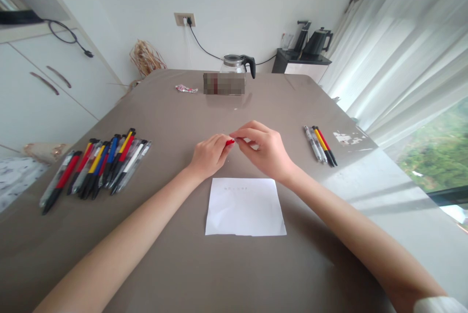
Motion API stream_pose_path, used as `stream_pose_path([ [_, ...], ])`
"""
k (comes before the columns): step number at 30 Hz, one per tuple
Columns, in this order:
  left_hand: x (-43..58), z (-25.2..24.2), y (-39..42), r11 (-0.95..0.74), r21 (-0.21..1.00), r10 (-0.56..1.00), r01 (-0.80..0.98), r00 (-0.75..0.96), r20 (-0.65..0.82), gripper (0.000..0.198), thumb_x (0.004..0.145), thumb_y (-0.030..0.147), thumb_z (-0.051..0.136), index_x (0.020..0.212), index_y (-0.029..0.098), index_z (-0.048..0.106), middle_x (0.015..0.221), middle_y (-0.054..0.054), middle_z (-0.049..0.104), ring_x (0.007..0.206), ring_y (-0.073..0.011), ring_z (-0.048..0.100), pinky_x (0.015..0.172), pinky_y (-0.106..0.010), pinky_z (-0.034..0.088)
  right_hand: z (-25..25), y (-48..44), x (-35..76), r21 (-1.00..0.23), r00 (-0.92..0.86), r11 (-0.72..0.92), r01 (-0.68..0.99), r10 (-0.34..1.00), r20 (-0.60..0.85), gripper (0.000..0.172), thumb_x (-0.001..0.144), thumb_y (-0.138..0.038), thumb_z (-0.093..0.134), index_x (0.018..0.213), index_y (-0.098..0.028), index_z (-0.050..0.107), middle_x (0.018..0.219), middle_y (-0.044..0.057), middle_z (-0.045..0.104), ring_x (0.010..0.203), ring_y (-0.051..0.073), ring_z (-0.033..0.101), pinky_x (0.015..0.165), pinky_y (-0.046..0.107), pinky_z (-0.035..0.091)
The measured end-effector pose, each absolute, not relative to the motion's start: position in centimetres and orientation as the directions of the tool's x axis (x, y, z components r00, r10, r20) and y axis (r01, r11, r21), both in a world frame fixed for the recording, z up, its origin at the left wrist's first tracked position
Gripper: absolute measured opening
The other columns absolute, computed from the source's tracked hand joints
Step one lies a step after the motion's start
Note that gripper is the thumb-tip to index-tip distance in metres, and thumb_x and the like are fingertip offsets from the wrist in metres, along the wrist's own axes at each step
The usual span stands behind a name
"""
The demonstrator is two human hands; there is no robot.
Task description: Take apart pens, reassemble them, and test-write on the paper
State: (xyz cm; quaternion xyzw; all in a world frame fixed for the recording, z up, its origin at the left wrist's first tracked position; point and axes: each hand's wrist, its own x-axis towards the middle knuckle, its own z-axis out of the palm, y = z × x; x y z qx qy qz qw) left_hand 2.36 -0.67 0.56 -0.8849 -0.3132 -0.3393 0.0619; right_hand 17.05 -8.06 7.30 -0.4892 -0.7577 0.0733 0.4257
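Observation:
Above the paper, my left hand [209, 154] is closed around a red pen [229, 142], of which only a short red end shows. My right hand [261, 147] meets it there, thumb and fingers pinched at that end; whatever they grip is too small to make out. Just below both hands lies a sheet of white paper [245, 208] with a faint line of marks near its top edge.
To the left lies a pile of pens [106, 164] in several colours. A smaller group of pens [320, 145] is at the right. Farther back are a crumpled wrapper [186, 88], a blurred box [224, 84] and a glass pot [234, 62]. Curtains [420, 25] hang at right.

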Motion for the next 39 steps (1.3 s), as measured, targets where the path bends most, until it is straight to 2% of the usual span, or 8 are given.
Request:
stream_pose_path([
  [11, 2.3, 0.3, -0.5, -0.804, 0.080, 0.496, 0.589, 0.590, 0.637, 0.026, 0.084, 0.031, 0.031, 0.079, 0.017, 0.051, 0.069, -0.003, 0.057, 0.066, -0.0151, 0.055, 0.054, -0.025, 0.036, 7.3, -8.1, 17.2, -0.519, -0.208, 0.515, 0.682, 0.817, 0.538, 0.025, 0.077, -0.011, 0.040, 0.084, -0.019, 0.062, 0.083, 0.002, 0.060, 0.074, 0.012, 0.054, 0.064, 0.023, 0.044],
  [23, 2.2, 0.8, -0.9, -0.821, 0.203, 0.515, 0.534, 0.539, 0.666, 0.024, 0.084, 0.028, 0.031, 0.087, 0.017, 0.052, 0.077, -0.004, 0.060, 0.072, -0.0136, 0.055, 0.062, -0.025, 0.040, 7.7, -7.5, 18.3, -0.564, -0.093, 0.470, 0.678, 0.817, 0.569, 0.025, 0.081, -0.022, 0.037, 0.091, -0.019, 0.060, 0.086, 0.004, 0.061, 0.078, 0.013, 0.055, 0.062, 0.024, 0.046],
  [27, 2.0, 0.9, -1.1, -0.885, 0.130, 0.390, 0.447, 0.558, 0.732, 0.019, 0.082, 0.025, 0.035, 0.089, 0.019, 0.052, 0.080, -0.003, 0.061, 0.076, -0.0144, 0.055, 0.067, -0.027, 0.040, 7.7, -7.3, 18.6, -0.565, -0.050, 0.455, 0.689, 0.807, 0.589, 0.025, 0.081, -0.023, 0.037, 0.091, -0.018, 0.059, 0.085, 0.004, 0.061, 0.079, 0.013, 0.055, 0.062, 0.024, 0.046],
  [30, 1.9, 0.9, -1.2, -0.894, 0.097, 0.357, 0.438, 0.563, 0.745, 0.019, 0.082, 0.025, 0.036, 0.092, 0.019, 0.052, 0.084, -0.004, 0.061, 0.080, -0.0155, 0.054, 0.070, -0.029, 0.040, 7.7, -7.3, 18.6, -0.566, -0.045, 0.460, 0.684, 0.801, 0.597, 0.024, 0.081, -0.023, 0.037, 0.090, -0.018, 0.059, 0.085, 0.004, 0.061, 0.078, 0.013, 0.055, 0.062, 0.024, 0.046],
  [34, 1.9, 0.8, -1.0, -0.878, 0.120, 0.392, 0.463, 0.552, 0.736, 0.023, 0.083, 0.026, 0.034, 0.096, 0.019, 0.052, 0.088, -0.004, 0.061, 0.083, -0.0156, 0.054, 0.071, -0.029, 0.040, 7.9, -7.5, 18.4, -0.559, -0.098, 0.480, 0.677, 0.811, 0.577, 0.024, 0.081, -0.023, 0.038, 0.091, -0.018, 0.059, 0.085, 0.004, 0.060, 0.077, 0.012, 0.055, 0.061, 0.024, 0.046],
  [39, 1.9, 0.4, -0.6, -0.853, 0.111, 0.423, 0.510, 0.552, 0.719, 0.023, 0.083, 0.027, 0.034, 0.097, 0.019, 0.051, 0.090, -0.005, 0.060, 0.084, -0.0167, 0.053, 0.066, -0.027, 0.040, 8.3, -7.9, 18.4, -0.526, -0.310, 0.571, 0.630, 0.806, 0.504, 0.022, 0.077, -0.028, 0.047, 0.094, -0.018, 0.058, 0.086, 0.005, 0.059, 0.072, 0.011, 0.054, 0.060, 0.023, 0.045],
])
